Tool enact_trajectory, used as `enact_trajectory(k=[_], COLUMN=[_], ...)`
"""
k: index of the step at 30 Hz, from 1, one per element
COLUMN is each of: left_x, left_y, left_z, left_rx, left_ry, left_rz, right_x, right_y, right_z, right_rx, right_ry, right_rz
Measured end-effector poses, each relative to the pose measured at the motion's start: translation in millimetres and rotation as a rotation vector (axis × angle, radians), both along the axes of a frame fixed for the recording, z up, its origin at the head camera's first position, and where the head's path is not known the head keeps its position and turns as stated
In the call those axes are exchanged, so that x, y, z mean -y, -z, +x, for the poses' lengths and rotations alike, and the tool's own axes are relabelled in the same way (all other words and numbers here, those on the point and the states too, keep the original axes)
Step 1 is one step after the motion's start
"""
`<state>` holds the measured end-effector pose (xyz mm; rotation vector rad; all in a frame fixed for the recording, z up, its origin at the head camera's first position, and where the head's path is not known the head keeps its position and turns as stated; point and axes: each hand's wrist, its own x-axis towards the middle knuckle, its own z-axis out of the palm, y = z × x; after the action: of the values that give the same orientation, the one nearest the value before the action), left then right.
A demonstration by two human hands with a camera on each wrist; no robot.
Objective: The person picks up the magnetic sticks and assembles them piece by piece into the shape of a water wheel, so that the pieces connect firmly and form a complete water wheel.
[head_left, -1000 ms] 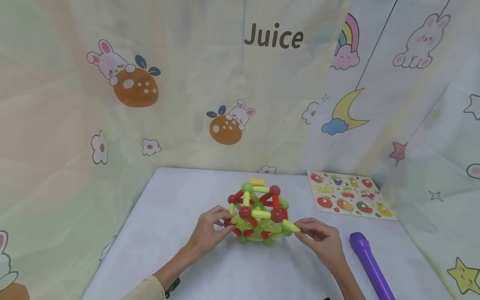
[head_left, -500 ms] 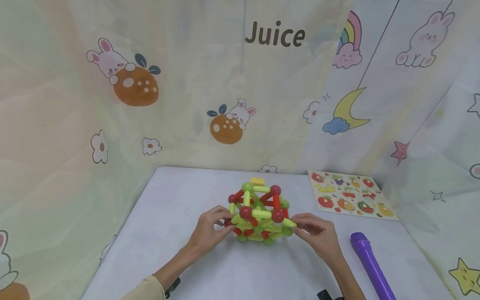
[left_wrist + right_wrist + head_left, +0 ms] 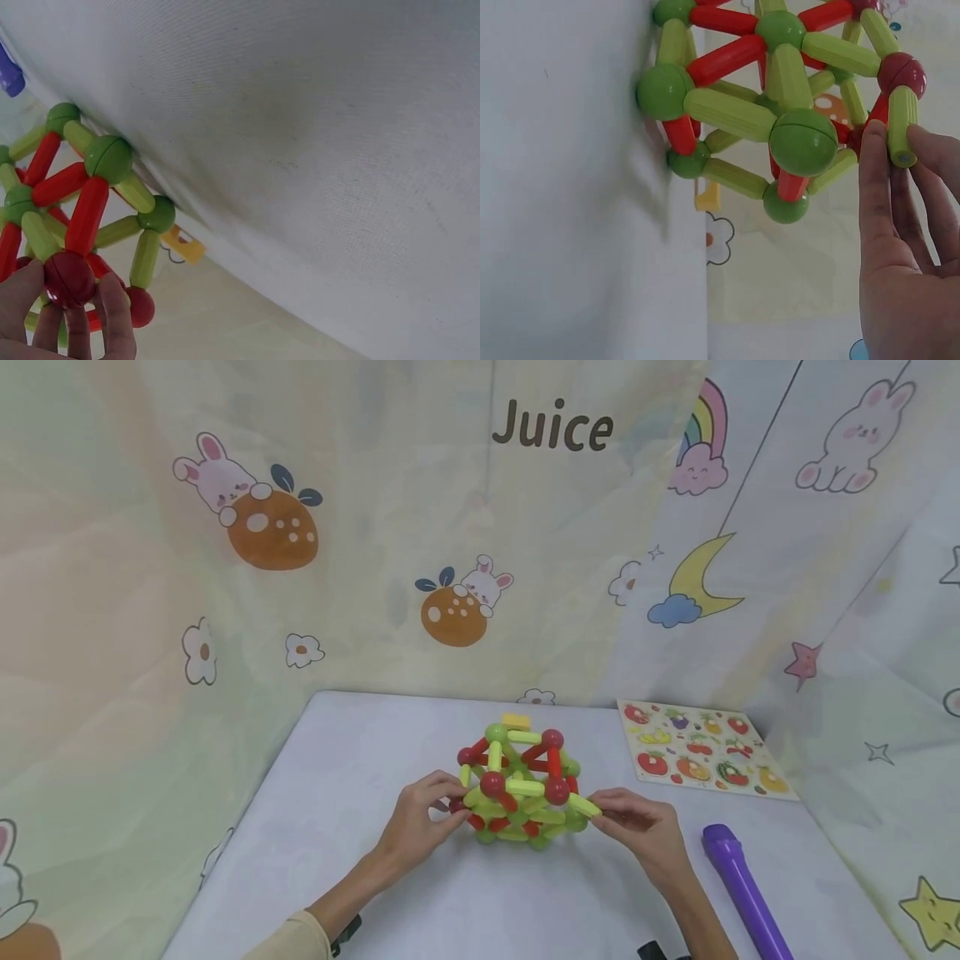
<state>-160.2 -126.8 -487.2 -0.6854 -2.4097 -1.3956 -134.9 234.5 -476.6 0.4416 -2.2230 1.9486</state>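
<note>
A framework of magnetic sticks and balls (image 3: 525,788), in red and green, stands on the white table. At its left side my left hand (image 3: 417,817) pinches a red ball (image 3: 70,280) between thumb and fingers. On the other side my right hand (image 3: 643,831) pinches a yellow-green magnetic stick (image 3: 903,124) near its free end. The stick's other end meets a red ball (image 3: 901,75) on the upper ring. Below that stick, a green ball (image 3: 803,142) sits at the framework's right corner. Some balls and sticks at the back are partly hidden.
A purple microphone-shaped object (image 3: 747,889) lies to the right of my right hand. A board with fruit pictures (image 3: 708,749) lies at the back right. Behind the framework is a small yellow piece (image 3: 516,721). A printed curtain (image 3: 375,527) surrounds the table (image 3: 360,727).
My right hand has come up and slightly inward with the stick, whose inner end now meets the upper red ball. My left hand has stayed on its ball.
</note>
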Motion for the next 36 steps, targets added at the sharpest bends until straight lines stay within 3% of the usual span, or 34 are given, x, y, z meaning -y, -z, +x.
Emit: enact_trajectory(k=[9,15,27,32,36], left_x=[1.7,1.7,2.8,3.3,2.6], left_y=[1.4,2.7,1.1,2.1,2.3], left_z=[-0.4,-0.7,-0.1,-1.0,-1.0], left_rx=[-0.002,-0.012,0.003,-0.003,-0.012], left_ry=[-0.007,0.003,0.014,0.032,0.035], left_rz=[-0.001,-0.001,0.021,0.022,0.022], right_x=[4.5,10.7,18.4,23.6,23.2], right_y=[-1.8,-1.1,1.0,4.2,6.4], right_z=[-11.6,-18.4,-24.3,-25.8,-26.5], right_rx=[-0.120,-0.202,-0.175,-0.144,-0.179], right_ry=[-0.101,-0.087,-0.053,-0.072,-0.120], right_rz=[0.080,0.145,0.174,0.182,0.192])
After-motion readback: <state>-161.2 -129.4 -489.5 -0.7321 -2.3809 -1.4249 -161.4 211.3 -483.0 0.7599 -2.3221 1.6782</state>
